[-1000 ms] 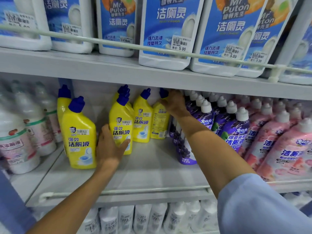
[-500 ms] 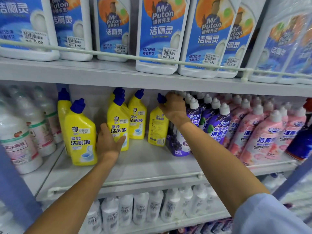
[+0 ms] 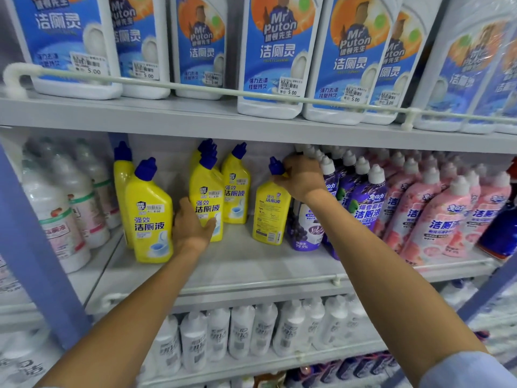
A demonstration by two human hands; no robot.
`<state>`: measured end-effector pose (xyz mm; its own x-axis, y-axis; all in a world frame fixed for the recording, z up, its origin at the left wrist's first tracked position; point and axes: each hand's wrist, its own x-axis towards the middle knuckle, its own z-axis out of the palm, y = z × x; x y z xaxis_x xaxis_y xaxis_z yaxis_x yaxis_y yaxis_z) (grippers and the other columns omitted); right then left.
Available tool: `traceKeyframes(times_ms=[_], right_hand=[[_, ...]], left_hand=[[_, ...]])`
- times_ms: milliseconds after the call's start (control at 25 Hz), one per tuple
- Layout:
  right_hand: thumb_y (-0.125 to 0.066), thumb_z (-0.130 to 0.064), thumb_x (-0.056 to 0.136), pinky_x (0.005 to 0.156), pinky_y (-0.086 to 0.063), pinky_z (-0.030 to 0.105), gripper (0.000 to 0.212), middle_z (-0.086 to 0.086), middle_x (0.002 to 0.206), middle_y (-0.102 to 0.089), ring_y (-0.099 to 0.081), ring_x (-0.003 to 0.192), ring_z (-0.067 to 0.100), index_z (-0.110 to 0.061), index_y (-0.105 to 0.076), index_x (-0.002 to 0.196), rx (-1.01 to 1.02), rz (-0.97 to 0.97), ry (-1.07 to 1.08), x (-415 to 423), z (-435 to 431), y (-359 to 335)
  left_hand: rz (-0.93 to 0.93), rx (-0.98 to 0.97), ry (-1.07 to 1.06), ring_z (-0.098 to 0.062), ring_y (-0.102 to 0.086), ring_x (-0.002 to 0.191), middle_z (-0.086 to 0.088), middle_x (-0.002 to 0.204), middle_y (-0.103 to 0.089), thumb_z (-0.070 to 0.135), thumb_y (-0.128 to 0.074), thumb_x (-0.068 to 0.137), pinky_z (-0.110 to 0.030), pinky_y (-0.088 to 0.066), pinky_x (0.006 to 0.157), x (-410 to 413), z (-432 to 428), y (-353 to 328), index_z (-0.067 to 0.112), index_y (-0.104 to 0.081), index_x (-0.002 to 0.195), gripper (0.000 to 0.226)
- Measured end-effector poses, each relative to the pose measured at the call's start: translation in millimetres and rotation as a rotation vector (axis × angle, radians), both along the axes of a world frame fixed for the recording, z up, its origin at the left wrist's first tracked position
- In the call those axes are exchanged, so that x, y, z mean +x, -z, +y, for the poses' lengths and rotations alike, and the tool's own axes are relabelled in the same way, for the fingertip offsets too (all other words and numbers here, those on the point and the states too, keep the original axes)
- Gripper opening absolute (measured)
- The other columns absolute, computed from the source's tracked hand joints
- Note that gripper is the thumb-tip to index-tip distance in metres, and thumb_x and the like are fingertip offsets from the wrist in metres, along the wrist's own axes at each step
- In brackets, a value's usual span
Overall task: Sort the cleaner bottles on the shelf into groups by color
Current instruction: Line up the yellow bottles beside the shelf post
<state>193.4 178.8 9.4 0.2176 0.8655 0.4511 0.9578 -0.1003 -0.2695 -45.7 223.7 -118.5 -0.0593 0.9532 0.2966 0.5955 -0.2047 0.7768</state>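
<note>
Several yellow cleaner bottles with blue caps stand on the middle shelf [image 3: 240, 264]. My left hand [image 3: 193, 225] grips the lower body of one yellow bottle [image 3: 207, 197] in the middle group. My right hand [image 3: 300, 177] holds the neck of another yellow bottle [image 3: 270, 217], which stands a little apart, right beside the purple bottles [image 3: 363, 203]. To the left, a front yellow bottle [image 3: 149, 219] stands alone with one more behind it. Pink bottles [image 3: 444, 219] fill the right side.
A white rail [image 3: 251, 287] runs along the shelf front. White bottles with blue labels [image 3: 275, 54] line the shelf above; pale wrapped bottles [image 3: 61, 208] stand at far left. A dark blue bottle [image 3: 500, 231] sits at far right. Small white bottles [image 3: 240, 331] fill the shelf below.
My right hand has drawn its yellow bottle forward and away from the yellow group, toward the shelf front beside the purple bottles. My left hand has stayed on its yellow bottle.
</note>
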Motion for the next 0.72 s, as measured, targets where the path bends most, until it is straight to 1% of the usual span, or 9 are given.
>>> traceKeyframes(times_ms=[120,200,280,360,400,480,560,600,720], right_hand=[[-0.070,-0.042,0.089,0.063,-0.035,0.029,0.034,0.007,0.078,-0.056,-0.054,0.074,0.029,-0.014,-0.054,0.079,-0.026,-0.004,0.010,-0.8,0.5,-1.0],[-0.069,-0.041,0.090,0.064,-0.037,0.031,0.030,0.007,0.080,-0.056,-0.058,0.078,0.032,-0.015,-0.055,0.082,-0.022,0.020,0.008,-1.8,0.5,2.6],[-0.069,-0.041,0.090,0.066,-0.041,0.032,0.029,0.011,0.086,-0.060,-0.062,0.084,0.035,-0.013,-0.061,0.089,-0.029,0.047,0.016,-3.7,0.8,2.9],[-0.070,-0.041,0.090,0.067,-0.041,0.032,0.031,0.012,0.089,-0.063,-0.064,0.087,0.036,-0.010,-0.065,0.094,-0.038,0.063,0.026,-5.1,0.3,2.3],[-0.070,-0.040,0.091,0.067,-0.041,0.031,0.031,0.012,0.088,-0.061,-0.064,0.088,0.036,-0.010,-0.065,0.094,-0.041,0.071,0.027,-6.4,-0.8,1.6],[-0.070,-0.040,0.090,0.067,-0.041,0.031,0.032,0.013,0.090,-0.063,-0.065,0.090,0.037,-0.009,-0.065,0.094,-0.035,0.079,0.018,-7.4,-3.2,1.2],[-0.070,-0.039,0.091,0.068,-0.041,0.032,0.034,0.017,0.097,-0.068,-0.064,0.093,0.038,-0.006,-0.068,0.099,-0.023,0.068,0.003,-9.0,-8.5,1.5],[-0.069,-0.038,0.092,0.068,-0.039,0.031,0.034,0.018,0.098,-0.068,-0.064,0.093,0.038,-0.005,-0.068,0.099,-0.018,0.053,-0.001,-10.5,-11.8,1.2],[-0.068,-0.037,0.093,0.067,-0.035,0.030,0.031,0.016,0.089,-0.064,-0.063,0.090,0.037,-0.006,-0.067,0.092,-0.025,0.041,-0.027,-15.2,-19.4,0.5]], left_hand=[[0.078,-0.074,0.071,-0.043,-0.057,0.117,-0.022,0.127,-0.058,0.022,-0.084,0.077,-0.044,-0.049,0.088,-7.2,-0.7,-2.3,0.003,-0.040,0.126,0.069],[0.126,-0.143,0.133,-0.040,-0.056,0.122,-0.019,0.132,-0.056,0.027,-0.085,0.076,-0.042,-0.049,0.094,-13.9,-2.9,-5.0,0.004,-0.039,0.133,0.077],[0.187,-0.189,0.187,-0.036,-0.054,0.125,-0.016,0.136,-0.055,0.041,-0.084,0.072,-0.041,-0.048,0.100,-22.9,-8.9,-8.6,0.008,-0.040,0.137,0.086],[0.300,-0.157,0.282,-0.032,-0.057,0.124,-0.011,0.135,-0.058,0.063,-0.073,0.064,-0.041,-0.049,0.101,-33.7,-17.0,-11.6,0.014,-0.047,0.137,0.092],[0.371,-0.130,0.339,-0.030,-0.059,0.121,-0.008,0.132,-0.061,0.066,-0.069,0.065,-0.041,-0.051,0.100,-39.9,-22.2,-15.3,0.016,-0.052,0.135,0.087],[0.497,-0.099,0.421,-0.025,-0.064,0.112,-0.003,0.123,-0.067,0.064,-0.067,0.071,-0.040,-0.054,0.094,-52.3,-35.3,-27.2,0.018,-0.061,0.125,0.071],[0.563,-0.073,0.479,-0.021,-0.065,0.108,0.002,0.118,-0.068,0.073,-0.058,0.067,-0.040,-0.054,0.091,-66.8,-50.8,-41.8,0.021,-0.066,0.119,0.074],[0.590,-0.070,0.502,-0.020,-0.065,0.108,0.002,0.118,-0.068,0.073,-0.058,0.068,-0.039,-0.054,0.091,-74.8,-56.1,-47.8,0.020,-0.067,0.119,0.074],[0.665,-0.016,0.495,-0.027,-0.061,0.110,-0.007,0.117,-0.066,0.053,-0.071,0.084,-0.041,-0.051,0.091,-101.3,-68.2,-65.4,0.007,-0.064,0.120,0.059]])
